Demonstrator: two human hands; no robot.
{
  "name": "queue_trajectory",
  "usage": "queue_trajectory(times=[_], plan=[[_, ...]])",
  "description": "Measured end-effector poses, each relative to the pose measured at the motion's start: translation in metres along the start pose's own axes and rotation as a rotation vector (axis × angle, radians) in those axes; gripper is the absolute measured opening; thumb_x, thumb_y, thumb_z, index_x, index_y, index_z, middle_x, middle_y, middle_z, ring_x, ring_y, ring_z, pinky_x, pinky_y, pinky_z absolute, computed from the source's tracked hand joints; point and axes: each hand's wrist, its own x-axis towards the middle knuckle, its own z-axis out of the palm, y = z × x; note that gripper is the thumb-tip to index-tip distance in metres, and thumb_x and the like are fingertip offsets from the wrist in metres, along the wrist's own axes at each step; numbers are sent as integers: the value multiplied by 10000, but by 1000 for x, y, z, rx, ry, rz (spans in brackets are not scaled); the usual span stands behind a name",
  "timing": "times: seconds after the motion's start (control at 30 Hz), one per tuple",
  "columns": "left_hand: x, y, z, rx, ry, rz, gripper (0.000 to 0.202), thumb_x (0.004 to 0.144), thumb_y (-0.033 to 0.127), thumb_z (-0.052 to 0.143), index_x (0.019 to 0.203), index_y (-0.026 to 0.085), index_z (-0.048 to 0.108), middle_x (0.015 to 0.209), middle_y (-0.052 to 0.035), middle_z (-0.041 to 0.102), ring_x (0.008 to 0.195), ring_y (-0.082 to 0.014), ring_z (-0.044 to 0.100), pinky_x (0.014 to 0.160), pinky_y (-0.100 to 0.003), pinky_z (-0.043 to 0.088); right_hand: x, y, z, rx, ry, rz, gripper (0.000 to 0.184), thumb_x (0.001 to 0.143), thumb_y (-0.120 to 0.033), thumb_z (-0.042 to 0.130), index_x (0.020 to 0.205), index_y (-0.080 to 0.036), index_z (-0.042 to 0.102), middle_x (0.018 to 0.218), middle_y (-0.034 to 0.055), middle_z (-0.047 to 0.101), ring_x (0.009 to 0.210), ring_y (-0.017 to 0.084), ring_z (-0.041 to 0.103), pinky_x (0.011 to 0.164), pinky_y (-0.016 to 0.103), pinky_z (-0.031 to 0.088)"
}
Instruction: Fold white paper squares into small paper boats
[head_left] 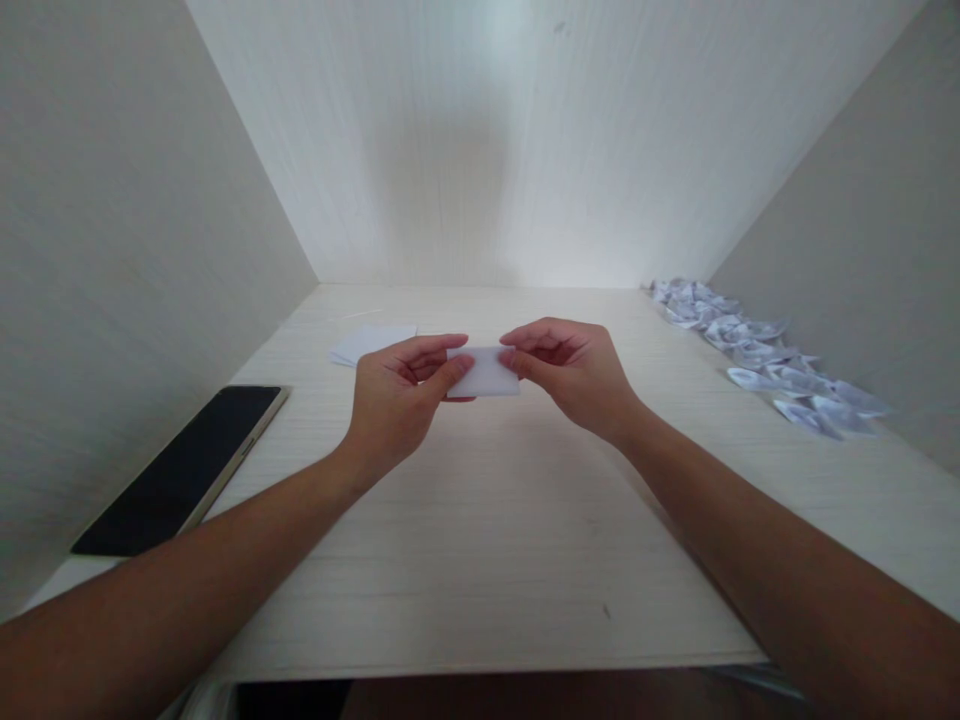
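Note:
A small white rectangle of folded paper (486, 374) is held up above the middle of the desk, between both hands. My left hand (401, 395) pinches its left end, thumb on the near face and fingers behind. At the upper right corner, my right hand (574, 375) grips it between thumb and fingertips. Behind my left hand, a few flat white paper sheets (375, 342) lie on the desk, partly covered by that hand.
Many folded white paper pieces (765, 355) lie in a long cluster along the right wall. A dark-screened phone (180, 470) rests at the left, partly under my left forearm. Walls enclose the pale desk (480, 560) at the back and both sides.

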Motion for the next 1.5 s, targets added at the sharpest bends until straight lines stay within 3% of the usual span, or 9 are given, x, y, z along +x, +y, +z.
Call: queue_trajectory(times=[0.2,0.37,0.87,1.3,1.5], plan=[[0,-1,-1,35,-8,17,381,671,363,988,956,155,843,816,-56,828,753,-224,809,651,-338,718,-1,-6,-3,-42,3,62,205,763,-359,911,858,-194,835,824,29,801,728,148,704,731,329,618],[0,0,-1,59,-19,6,402,663,371,989,960,142,843,812,-59,823,747,-231,803,662,-372,727,0,-9,-3,1,-69,179,290,786,-447,901,825,-179,800,794,23,775,727,137,683,706,299,590],[1,-2,-3,94,-46,-59,369,684,368,962,967,159,851,775,-50,800,718,-231,787,594,-376,726,1,-5,-7,-205,-84,17,165,830,-339,847,869,-183,806,806,35,779,711,148,658,662,304,544],[0,-3,-3,100,-79,-9,250,720,318,936,928,202,861,723,-22,751,689,-209,763,625,-377,719,1,-1,-8,-70,-132,90,236,727,-374,952,837,-200,835,806,27,796,725,151,694,709,320,586],[0,-1,-4,217,-148,-6,203,717,286,928,887,205,855,714,-36,781,675,-204,763,612,-303,651,0,-1,-5,-58,-141,109,285,708,-399,967,855,-203,823,809,24,798,733,157,710,710,323,592]])
